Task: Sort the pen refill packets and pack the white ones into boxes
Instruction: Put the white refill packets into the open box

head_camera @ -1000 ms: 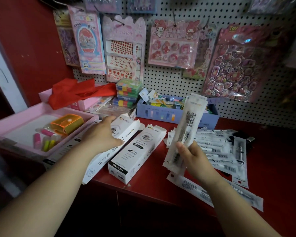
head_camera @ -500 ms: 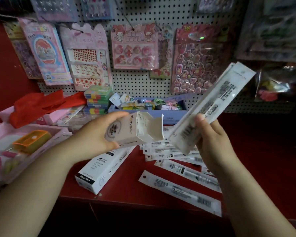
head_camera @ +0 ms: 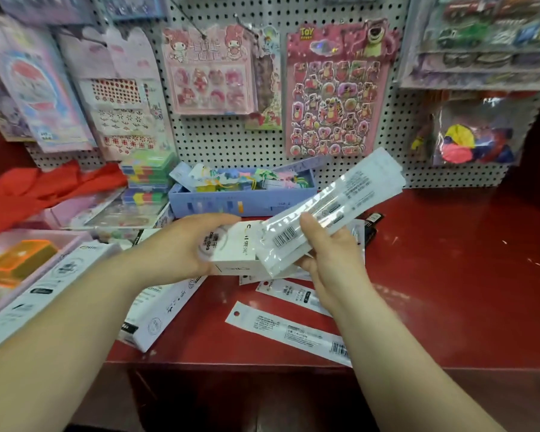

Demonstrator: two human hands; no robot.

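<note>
My left hand (head_camera: 181,244) grips a small white box (head_camera: 234,254) above the red counter, its open end turned to the right. My right hand (head_camera: 331,247) holds a stack of white pen refill packets (head_camera: 334,207), slanting up to the right. The stack's lower end sits at the box's open end. More refill packets lie loose on the counter: one (head_camera: 290,333) near the front edge, another (head_camera: 293,294) just behind it, both partly under my right forearm. Two long white boxes (head_camera: 162,310) (head_camera: 41,285) lie on the left.
A blue tray (head_camera: 240,204) of small colourful items stands at the back against a pegboard (head_camera: 219,145) hung with sticker sheets. Stacked colourful cases (head_camera: 147,176) and red cloth (head_camera: 44,191) are at the back left. A pink tray (head_camera: 66,241) with an orange item sits far left.
My left hand picked the white box up from the counter and raised it. My right hand brought the packet stack down and left until its lower end met the box's open end.
</note>
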